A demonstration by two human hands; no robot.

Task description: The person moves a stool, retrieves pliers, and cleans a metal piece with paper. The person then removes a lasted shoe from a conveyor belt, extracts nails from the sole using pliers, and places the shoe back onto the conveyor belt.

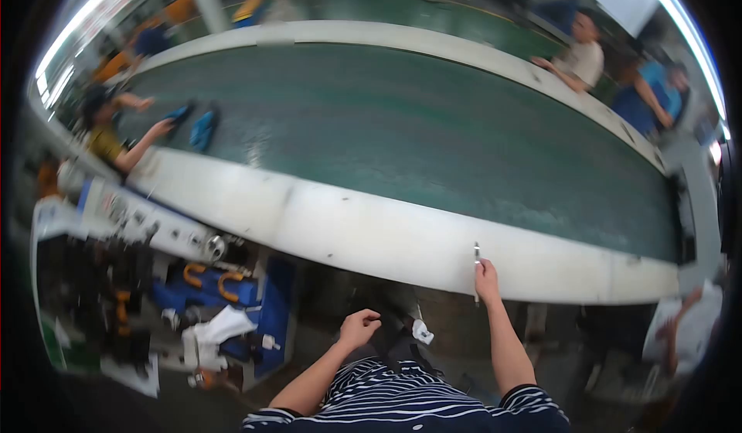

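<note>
My right hand (pixel 486 281) is closed around a slim silver pen (pixel 477 252), held upright over the near white edge (pixel 386 228) of the conveyor. One end of the pen sticks out above the fingers and the other below. Lower down, in front of my striped shirt, my left hand (pixel 360 329) is curled, apart from the conveyor. Whether anything lies inside its fingers is hidden. A small crumpled white item (pixel 422 332) shows between my two hands, lower than the conveyor.
The green conveyor belt (pixel 348 124) runs across in front of me. At its left, a person in yellow (pixel 107 143) reaches towards blue shoes (pixel 203 129). Seated people (pixel 581 60) line the far side. A blue bench with tools (pixel 270 317) and a machine (pixel 166 232) stand left.
</note>
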